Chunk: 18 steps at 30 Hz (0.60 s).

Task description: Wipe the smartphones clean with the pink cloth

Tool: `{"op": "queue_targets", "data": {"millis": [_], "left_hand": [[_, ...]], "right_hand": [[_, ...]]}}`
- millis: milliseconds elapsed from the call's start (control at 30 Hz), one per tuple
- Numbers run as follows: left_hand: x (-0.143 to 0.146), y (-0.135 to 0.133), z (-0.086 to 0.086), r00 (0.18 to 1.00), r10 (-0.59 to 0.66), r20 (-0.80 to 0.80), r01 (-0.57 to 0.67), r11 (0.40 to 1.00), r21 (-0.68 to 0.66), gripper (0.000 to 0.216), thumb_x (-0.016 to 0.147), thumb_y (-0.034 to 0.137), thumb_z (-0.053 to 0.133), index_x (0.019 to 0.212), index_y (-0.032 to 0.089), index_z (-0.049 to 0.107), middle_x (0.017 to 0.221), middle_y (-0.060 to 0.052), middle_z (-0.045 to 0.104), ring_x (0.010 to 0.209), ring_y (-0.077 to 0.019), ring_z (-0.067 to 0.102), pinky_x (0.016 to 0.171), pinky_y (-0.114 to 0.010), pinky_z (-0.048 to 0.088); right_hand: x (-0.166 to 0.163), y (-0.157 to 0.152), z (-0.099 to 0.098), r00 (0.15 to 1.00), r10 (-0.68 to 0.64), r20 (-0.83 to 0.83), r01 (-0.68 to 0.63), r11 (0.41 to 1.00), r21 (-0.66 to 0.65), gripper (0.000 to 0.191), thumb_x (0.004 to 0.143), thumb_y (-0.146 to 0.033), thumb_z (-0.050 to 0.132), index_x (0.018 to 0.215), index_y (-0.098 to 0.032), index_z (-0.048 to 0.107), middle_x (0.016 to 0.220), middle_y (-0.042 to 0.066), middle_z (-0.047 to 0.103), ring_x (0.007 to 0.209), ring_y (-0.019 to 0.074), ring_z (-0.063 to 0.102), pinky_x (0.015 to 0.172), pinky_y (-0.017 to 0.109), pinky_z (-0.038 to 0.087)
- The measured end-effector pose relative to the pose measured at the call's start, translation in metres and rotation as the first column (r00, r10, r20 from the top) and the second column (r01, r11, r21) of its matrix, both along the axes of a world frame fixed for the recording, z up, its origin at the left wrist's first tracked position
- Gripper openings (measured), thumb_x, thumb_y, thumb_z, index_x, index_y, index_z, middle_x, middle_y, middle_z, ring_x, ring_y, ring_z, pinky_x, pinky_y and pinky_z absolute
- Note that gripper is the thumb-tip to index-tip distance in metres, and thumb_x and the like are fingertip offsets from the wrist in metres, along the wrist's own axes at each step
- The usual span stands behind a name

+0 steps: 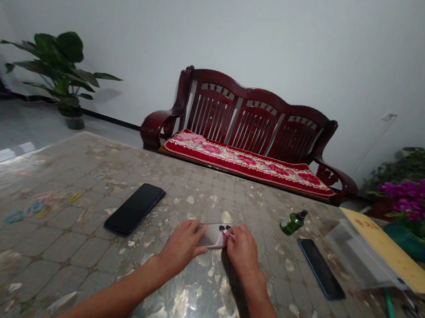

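Note:
A pale phone (211,237) lies back side up on the table in front of me, its dark camera lenses toward the right end. My left hand (182,242) grips the phone's left end, thumb along the near edge. At the lens end, my right hand (241,247) is closed with its fingertips pinching a small, soft-looking pink piece (227,233) against the phone. What that piece is, I cannot make out. Left of my hands rests a black phone (135,209), screen up. A second dark phone (321,269) lies to the right, near a green spray bottle (293,222).
Several coloured hair ties (38,207) are scattered at the table's left. On the right stand a clear plastic box (351,253) with a yellow board (395,251) on top, and purple flowers (424,200). A wooden bench (256,118) stands beyond the patterned table (79,261).

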<state>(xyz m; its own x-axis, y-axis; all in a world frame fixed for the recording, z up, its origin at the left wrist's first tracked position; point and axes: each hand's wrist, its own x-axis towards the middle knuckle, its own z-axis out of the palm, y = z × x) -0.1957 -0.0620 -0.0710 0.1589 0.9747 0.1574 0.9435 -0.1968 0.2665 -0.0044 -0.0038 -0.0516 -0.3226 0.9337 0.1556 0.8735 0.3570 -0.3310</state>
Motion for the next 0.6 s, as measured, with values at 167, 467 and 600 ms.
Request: {"op": "queue_targets", "data": {"millis": [167,467,600], "left_hand": [[-0.002,0.001,-0.004,1.0,-0.019,-0.005,0.019,1.0,0.019,0.05,0.083,0.039,0.075,0.126,0.02,0.057,0.124,-0.012,0.061,0.117,-0.0315,0.056,0.102,-0.044,0.044],[-0.002,0.0,0.001,0.999,-0.02,0.036,0.019,1.0,0.018,0.044,0.082,0.036,0.076,0.121,0.021,0.061,0.123,-0.011,0.062,0.117,-0.0312,0.056,0.103,-0.045,0.044],[-0.002,0.0,0.003,0.999,-0.021,0.028,0.021,1.0,-0.003,0.045,0.082,0.037,0.076,0.122,0.02,0.062,0.124,-0.012,0.061,0.117,-0.0312,0.056,0.103,-0.045,0.044]], "right_hand": [[-0.012,-0.007,0.0,0.993,0.113,-0.038,-0.111,0.992,0.051,0.02,0.092,-0.012,0.049,0.089,-0.019,0.068,0.094,0.006,0.065,0.089,0.0175,0.06,0.079,0.023,0.04],[0.005,0.005,-0.007,0.999,0.026,-0.041,-0.022,0.996,0.086,0.021,0.09,-0.013,0.052,0.09,-0.019,0.071,0.093,0.006,0.063,0.085,0.0167,0.06,0.077,0.022,0.041],[0.006,0.004,-0.007,0.989,0.137,-0.061,-0.133,0.989,0.067,0.025,0.09,-0.011,0.051,0.095,-0.021,0.073,0.092,0.005,0.063,0.085,0.0157,0.06,0.078,0.021,0.041]]}}
